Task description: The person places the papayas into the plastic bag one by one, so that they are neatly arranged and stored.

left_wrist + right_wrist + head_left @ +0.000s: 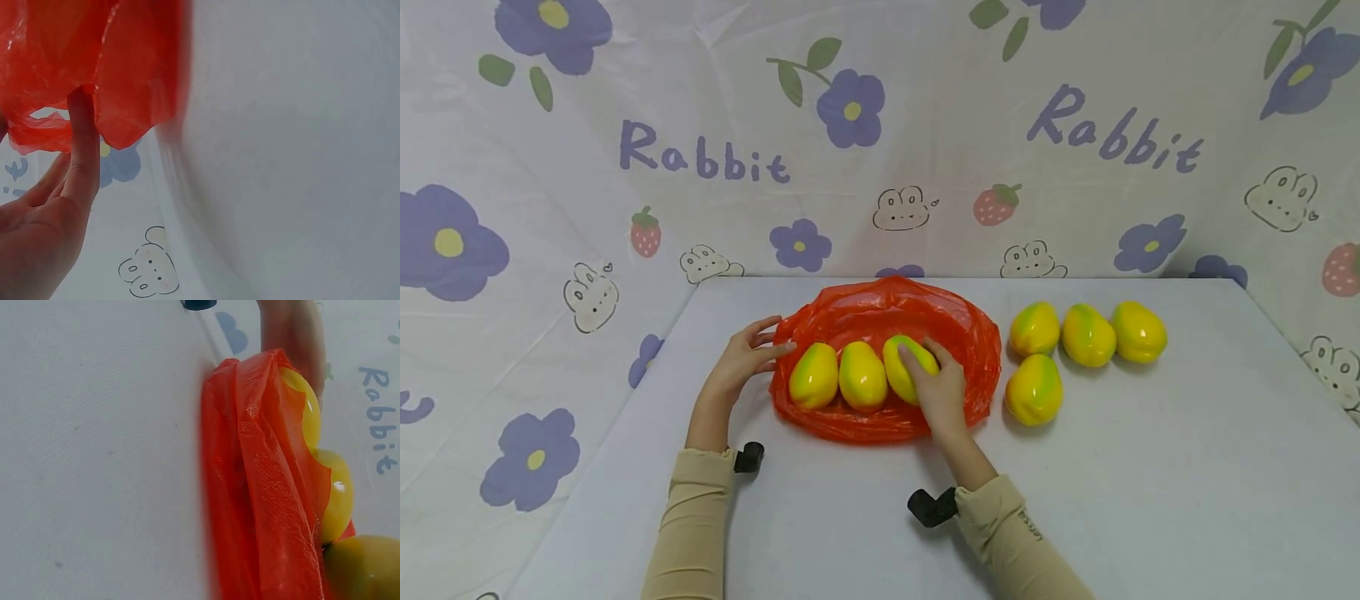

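A red plastic bag (880, 433) lies spread with its mouth facing up. Two yellow mangoes with green streaks, a left mango (814, 377) and a middle mango (862, 377), sit inside it. My right hand (943, 392) grips a third mango (904, 358) beside them, over the bag. In the right wrist view, mangoes (339, 494) show above the bag's near side (269, 487); my right fingers are out of sight there. At the bag's left rim, my left hand (741, 360) touches the plastic with fairly straight, spread fingers. The left wrist view shows a finger (84, 144) against the bag (134, 81).
Several more mangoes stand on the white table (1150, 483) right of the bag: three in a back row (1088, 335) and one in front (1034, 390). A printed cloth (925, 125) hangs behind. Black wrist mounts (931, 507) stick out from both sleeves.
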Motion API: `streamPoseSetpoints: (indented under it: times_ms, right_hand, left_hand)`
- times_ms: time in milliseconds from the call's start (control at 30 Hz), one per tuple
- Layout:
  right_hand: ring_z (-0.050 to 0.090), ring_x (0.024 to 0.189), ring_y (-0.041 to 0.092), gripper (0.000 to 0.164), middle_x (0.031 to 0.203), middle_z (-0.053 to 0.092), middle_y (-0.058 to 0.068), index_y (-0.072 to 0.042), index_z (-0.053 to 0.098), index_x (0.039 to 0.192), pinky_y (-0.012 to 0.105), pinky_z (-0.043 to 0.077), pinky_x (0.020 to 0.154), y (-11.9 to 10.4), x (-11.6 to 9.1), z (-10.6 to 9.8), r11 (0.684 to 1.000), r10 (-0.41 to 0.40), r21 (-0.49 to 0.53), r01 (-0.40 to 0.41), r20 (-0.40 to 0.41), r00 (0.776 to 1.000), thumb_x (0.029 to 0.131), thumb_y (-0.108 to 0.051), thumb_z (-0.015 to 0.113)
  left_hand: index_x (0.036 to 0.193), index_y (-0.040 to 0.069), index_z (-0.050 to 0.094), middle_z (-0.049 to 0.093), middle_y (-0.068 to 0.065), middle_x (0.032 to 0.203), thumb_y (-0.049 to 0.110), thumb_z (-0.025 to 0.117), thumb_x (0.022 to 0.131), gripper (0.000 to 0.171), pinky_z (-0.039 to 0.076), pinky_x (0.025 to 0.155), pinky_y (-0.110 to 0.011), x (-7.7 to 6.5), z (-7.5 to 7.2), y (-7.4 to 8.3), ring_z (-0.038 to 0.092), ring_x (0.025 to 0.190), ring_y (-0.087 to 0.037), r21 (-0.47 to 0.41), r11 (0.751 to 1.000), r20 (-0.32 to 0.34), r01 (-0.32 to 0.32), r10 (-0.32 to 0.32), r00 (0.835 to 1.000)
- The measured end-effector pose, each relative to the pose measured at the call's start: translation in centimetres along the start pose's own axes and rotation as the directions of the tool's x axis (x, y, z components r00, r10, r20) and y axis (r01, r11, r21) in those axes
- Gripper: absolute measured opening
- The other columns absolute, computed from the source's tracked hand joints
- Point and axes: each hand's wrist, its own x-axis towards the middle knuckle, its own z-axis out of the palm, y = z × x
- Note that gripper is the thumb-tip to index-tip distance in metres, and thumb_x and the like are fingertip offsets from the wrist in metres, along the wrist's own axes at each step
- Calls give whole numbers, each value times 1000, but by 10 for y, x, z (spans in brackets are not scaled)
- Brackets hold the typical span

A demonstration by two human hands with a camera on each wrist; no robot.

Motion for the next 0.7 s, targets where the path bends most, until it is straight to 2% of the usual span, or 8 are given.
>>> streamPoseSetpoints:
  times_ms: [200, 467, 700]
  right_hand:
    - [48, 125, 29, 69, 147, 48, 11, -8, 42, 147, 44, 45, 109, 3, 0, 1, 1000, 10, -13, -10, -4, 1000, 92, -44, 63]
    - [49, 125, 29, 70, 147, 47, 13, -7, 42, 147, 45, 45, 109, 7, 1, 2, 1000, 4, -6, -4, -16, 1000, 92, -44, 63]
    - [44, 133, 29, 72, 151, 43, 13, -7, 37, 150, 46, 38, 115, 9, 0, 3, 1000, 15, -22, -15, 23, 1000, 95, -49, 56]
  left_hand:
    - [155, 21, 28, 36, -16, 156, 26, 66, 92, 74, 43, 111, -44, -3, 0, 5, 46, 137, -32, -38, 999, 2, 29, -29, 1000]
    - [152, 23, 33, 41, -12, 153, 34, 69, 90, 73, 45, 109, -40, 2, 1, -3, 49, 134, -28, -29, 1000, -16, 11, -11, 1000]
    - [153, 21, 32, 40, -13, 153, 33, 69, 90, 74, 45, 110, -41, 2, 1, -3, 48, 134, -30, -38, 999, -13, 1, -2, 1000]
